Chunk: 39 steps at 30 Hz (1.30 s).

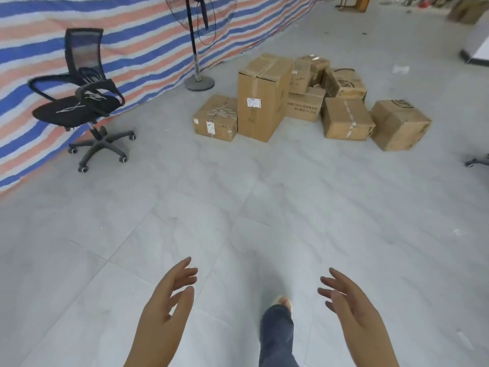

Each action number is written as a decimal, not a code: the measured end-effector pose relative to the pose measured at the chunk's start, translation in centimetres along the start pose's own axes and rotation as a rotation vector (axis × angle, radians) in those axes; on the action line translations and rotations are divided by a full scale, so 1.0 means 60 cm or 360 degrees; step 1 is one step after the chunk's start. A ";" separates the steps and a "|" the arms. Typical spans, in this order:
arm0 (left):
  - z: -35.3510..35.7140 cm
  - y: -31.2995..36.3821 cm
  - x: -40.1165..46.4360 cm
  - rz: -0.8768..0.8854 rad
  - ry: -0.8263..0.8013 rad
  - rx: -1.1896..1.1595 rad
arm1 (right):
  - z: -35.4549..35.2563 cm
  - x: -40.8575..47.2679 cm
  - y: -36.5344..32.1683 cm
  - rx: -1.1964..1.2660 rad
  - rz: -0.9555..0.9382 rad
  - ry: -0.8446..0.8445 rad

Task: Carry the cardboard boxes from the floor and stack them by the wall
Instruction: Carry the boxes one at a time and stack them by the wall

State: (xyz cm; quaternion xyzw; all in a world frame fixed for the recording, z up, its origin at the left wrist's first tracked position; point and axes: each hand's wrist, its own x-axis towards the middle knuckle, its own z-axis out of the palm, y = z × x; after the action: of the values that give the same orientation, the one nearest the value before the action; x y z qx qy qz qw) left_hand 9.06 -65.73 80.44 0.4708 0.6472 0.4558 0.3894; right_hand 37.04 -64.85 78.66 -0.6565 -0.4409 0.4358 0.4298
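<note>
Several brown cardboard boxes lie in a loose heap on the grey tiled floor ahead. A tall box [260,102] stands upright, with a low taped box [214,118] at its left. Further right lie a taped box [346,119] and a tilted box [399,125]. Smaller boxes [308,72] are piled behind. My left hand [172,292] and my right hand [344,298] are held out low in front of me, fingers spread and relaxed, holding nothing. Both hands are far short of the boxes.
A striped blue, white and orange tarp wall [132,49] runs along the left. A black office chair [84,99] stands before it, and a pedestal fan [198,43] near the boxes. My leg and foot [277,324] are mid-step. Another chair's caster [476,161] shows at the right edge.
</note>
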 end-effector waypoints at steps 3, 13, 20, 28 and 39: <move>0.041 0.005 0.094 -0.0015 0.0067 0.0012 | 0.005 0.113 -0.016 -0.0006 0.0002 0.0012; 0.217 0.100 0.428 0.0011 0.0191 -0.0085 | -0.047 0.518 -0.129 -0.0071 -0.0104 -0.0087; 0.274 0.109 0.601 -0.0155 0.0220 -0.0058 | -0.027 0.706 -0.151 -0.0072 -0.0003 -0.0085; 0.293 0.128 0.911 -0.0183 0.0175 -0.0062 | 0.064 0.956 -0.205 -0.0024 0.0012 0.0061; 0.327 0.217 1.316 0.0002 -0.0098 0.0002 | 0.188 1.249 -0.326 0.0003 -0.0010 0.0179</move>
State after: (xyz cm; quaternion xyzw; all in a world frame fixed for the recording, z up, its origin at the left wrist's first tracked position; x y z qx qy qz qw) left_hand 10.67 16.62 81.48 0.4853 0.6348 0.4411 0.4087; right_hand 39.65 13.38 79.92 -0.6782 -0.4177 0.3974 0.4557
